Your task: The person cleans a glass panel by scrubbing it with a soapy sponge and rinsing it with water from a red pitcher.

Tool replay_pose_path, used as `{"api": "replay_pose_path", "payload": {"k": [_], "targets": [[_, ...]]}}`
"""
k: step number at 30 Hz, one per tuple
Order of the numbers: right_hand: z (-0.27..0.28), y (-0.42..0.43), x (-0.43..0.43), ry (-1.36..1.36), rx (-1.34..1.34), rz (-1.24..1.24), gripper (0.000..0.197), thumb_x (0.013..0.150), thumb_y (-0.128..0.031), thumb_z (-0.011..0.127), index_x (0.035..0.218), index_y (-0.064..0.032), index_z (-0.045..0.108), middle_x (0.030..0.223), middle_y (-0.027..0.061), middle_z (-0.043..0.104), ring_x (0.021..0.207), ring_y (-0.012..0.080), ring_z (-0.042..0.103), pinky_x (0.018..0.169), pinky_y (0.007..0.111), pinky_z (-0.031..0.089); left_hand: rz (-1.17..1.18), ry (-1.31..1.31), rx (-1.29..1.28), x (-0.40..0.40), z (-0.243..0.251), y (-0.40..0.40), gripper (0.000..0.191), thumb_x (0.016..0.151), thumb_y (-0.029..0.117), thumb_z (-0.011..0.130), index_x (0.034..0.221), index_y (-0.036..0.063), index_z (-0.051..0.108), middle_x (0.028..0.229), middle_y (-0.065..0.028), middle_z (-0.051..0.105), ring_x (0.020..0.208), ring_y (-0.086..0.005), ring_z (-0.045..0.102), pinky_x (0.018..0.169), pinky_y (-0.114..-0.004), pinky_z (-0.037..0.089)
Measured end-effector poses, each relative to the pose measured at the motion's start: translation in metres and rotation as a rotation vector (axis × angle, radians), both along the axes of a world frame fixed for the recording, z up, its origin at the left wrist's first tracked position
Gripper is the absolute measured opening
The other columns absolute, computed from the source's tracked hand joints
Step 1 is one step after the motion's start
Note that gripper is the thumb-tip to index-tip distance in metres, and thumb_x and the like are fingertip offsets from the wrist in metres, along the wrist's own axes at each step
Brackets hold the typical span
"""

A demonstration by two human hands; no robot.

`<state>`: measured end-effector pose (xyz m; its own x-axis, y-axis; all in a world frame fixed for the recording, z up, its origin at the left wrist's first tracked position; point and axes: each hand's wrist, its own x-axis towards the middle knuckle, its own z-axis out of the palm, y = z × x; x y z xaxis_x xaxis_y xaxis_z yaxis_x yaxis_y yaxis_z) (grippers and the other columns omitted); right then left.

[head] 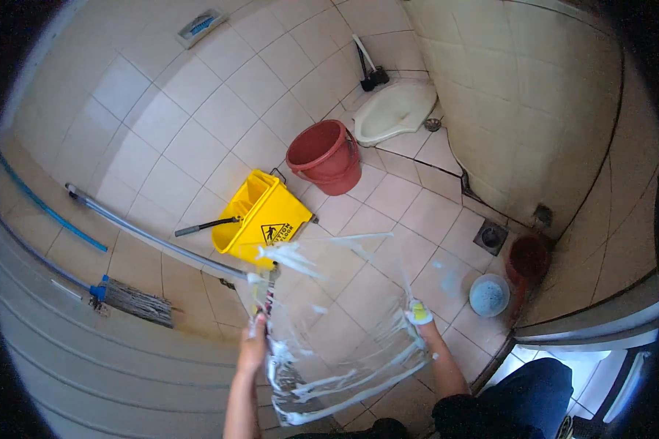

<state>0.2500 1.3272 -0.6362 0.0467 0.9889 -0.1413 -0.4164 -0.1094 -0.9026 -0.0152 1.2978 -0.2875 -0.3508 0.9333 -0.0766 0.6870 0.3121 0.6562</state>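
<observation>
A clear, see-through sheet or pane streaked with white foam lies between my hands, above the tiled floor. My left hand grips its left edge, thumb uppermost. At its right edge, my right hand is closed on a yellow-green sponge covered in suds; the sponge touches the pane. Thick foam runs along the near edge and the lower left corner, and more foam marks the far left corner. Right of my right hand, a small round tub with bluish-white contents stands on the floor.
A yellow mop bucket and a red bucket stand beyond the pane. Farther off are a squat toilet and black brushes. A red dipper lies near a floor drain. Mops lean at left.
</observation>
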Motion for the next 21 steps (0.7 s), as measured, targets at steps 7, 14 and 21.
{"api": "replay_pose_path", "payload": {"k": [7,14,21], "targets": [[-0.052,-0.008,-0.005,-0.461,0.086,-0.28,0.027,0.083,-0.027,0.055,0.08,-0.0002,0.057,0.066,0.0063,0.053,0.063,0.0165,0.049,0.06,0.033,0.041,-0.008,0.084,0.039,0.031,-0.039,-0.022,0.045,0.089,0.041,0.037,0.07,0.0018,0.047,0.052,-0.0026,0.04,0.05,-0.011,0.042,0.046,-0.032,0.036],[-0.038,0.062,0.01,-0.483,-0.037,-0.443,0.029,0.087,-0.025,0.049,0.077,0.0014,0.057,0.067,0.0104,0.055,0.062,0.0203,0.05,0.059,0.037,0.039,-0.27,0.089,0.184,0.051,-0.02,-0.035,0.03,0.089,0.028,0.044,0.081,-0.0004,0.051,0.056,-0.0119,0.049,0.049,-0.0242,0.049,0.05,-0.034,0.04],[-0.008,0.121,0.063,-0.309,0.025,-0.81,0.028,0.087,-0.021,0.049,0.078,0.0039,0.057,0.066,0.009,0.054,0.061,0.0184,0.047,0.057,0.033,0.038,-0.36,0.109,0.163,0.075,0.001,-0.045,0.011,0.082,0.011,0.054,0.081,0.0003,0.052,0.063,-0.0169,0.054,0.057,-0.0327,0.053,0.053,-0.035,0.041]]}}
